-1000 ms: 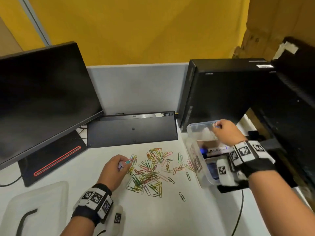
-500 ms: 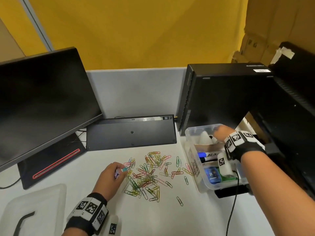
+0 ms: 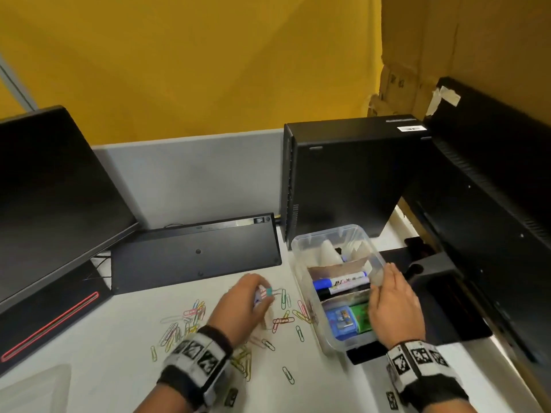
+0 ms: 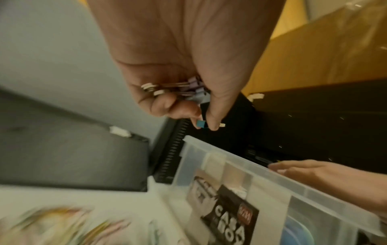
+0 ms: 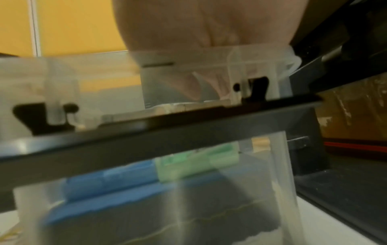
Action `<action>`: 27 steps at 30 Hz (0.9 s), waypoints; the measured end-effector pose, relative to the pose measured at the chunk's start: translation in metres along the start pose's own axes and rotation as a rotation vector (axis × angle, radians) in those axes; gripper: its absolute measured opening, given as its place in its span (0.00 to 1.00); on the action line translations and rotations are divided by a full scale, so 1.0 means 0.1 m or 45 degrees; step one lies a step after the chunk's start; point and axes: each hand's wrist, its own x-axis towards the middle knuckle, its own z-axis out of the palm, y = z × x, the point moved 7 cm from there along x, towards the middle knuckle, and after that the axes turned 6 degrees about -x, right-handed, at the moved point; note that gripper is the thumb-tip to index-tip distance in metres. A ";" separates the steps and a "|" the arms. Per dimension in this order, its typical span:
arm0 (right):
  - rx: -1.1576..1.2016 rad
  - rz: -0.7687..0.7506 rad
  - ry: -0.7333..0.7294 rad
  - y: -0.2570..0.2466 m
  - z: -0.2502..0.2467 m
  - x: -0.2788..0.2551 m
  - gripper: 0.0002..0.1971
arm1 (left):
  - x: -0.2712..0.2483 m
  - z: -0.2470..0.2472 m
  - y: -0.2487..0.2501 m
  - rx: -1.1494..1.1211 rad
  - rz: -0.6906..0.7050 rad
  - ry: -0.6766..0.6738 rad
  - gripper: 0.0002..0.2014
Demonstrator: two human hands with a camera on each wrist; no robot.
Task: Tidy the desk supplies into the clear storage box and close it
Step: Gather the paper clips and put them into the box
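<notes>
Head above, wrists close, box (image 3: 325,233) shared

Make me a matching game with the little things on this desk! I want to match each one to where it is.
Things:
1. binder clips
2. paper clips
3. blue marker
4. lid

Places:
A. inside the clear box
B. scattered on the desk
C. lying off the box, at the desk's near left corner
D. held in the left hand

Pairs: 1-D, 2-B, 3-A, 4-C.
</notes>
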 end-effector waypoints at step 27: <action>-0.032 -0.034 0.010 -0.02 -0.03 -0.05 0.31 | 0.87 0.54 0.87 0.004 0.299 -0.106 0.17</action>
